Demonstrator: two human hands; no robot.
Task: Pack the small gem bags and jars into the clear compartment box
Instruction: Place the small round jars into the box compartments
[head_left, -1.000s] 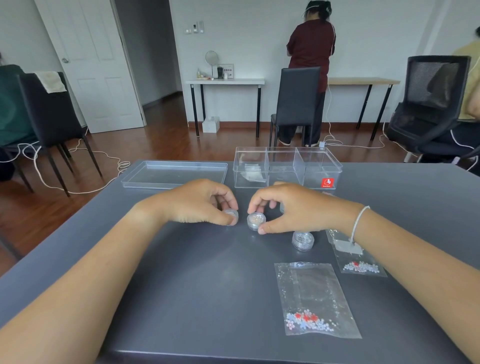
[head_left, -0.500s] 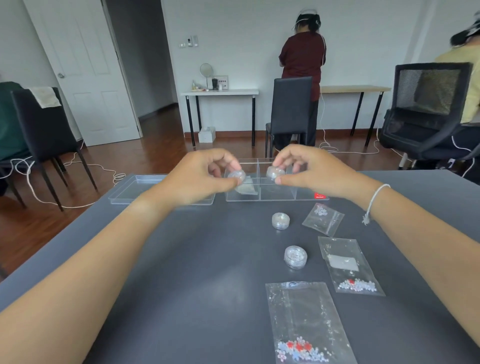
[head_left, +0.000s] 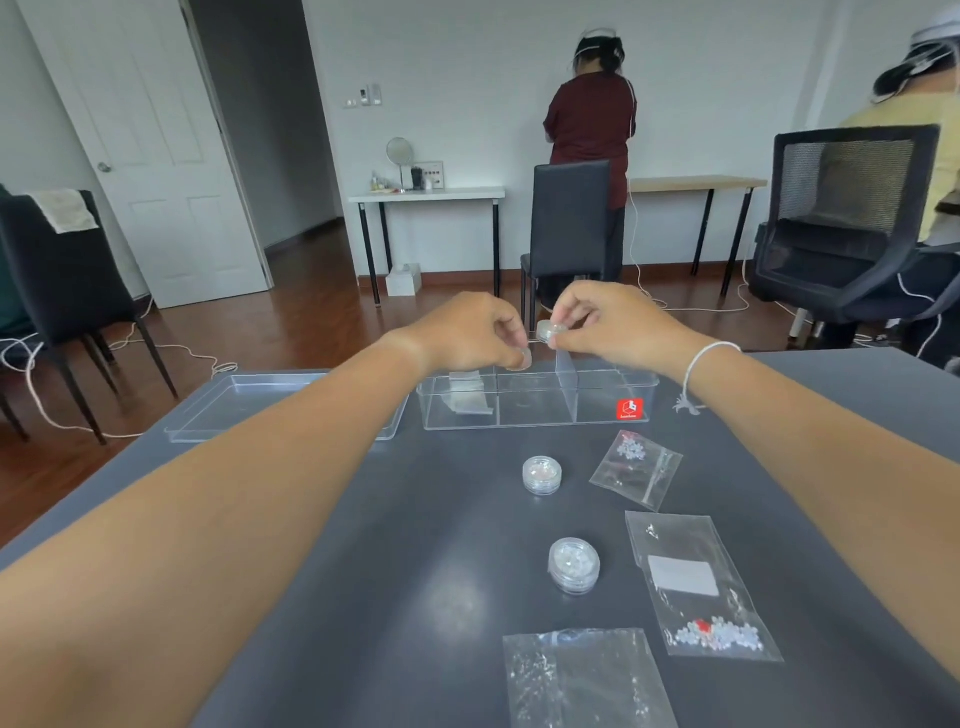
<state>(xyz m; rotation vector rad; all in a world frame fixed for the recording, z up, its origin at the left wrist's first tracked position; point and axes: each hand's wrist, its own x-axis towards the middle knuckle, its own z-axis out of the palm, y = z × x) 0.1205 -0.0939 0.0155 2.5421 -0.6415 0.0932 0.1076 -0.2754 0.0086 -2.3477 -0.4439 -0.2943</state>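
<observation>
The clear compartment box (head_left: 597, 415) stands open at the far side of the grey table, with a small bag (head_left: 467, 397) in its left compartment. My left hand (head_left: 467, 332) pinches a small round jar (head_left: 521, 359) just above the middle compartment. My right hand (head_left: 608, 322) holds a second small jar (head_left: 549, 329) a little higher, above the box's divider. Two more jars (head_left: 542, 474) (head_left: 574, 565) sit on the table in front of the box. Three clear gem bags (head_left: 636, 467) (head_left: 698, 587) (head_left: 587, 680) lie to the right and near me.
The box's clear lid (head_left: 249, 410) lies flat to the left of the box. Beyond the table stand black chairs (head_left: 571, 228), a mesh office chair (head_left: 847, 223), cables on the wooden floor, and two people by the far desks.
Both hands lifted a jar each off the table and carried them forward and up to above the compartment box. The view tilted up slightly.
</observation>
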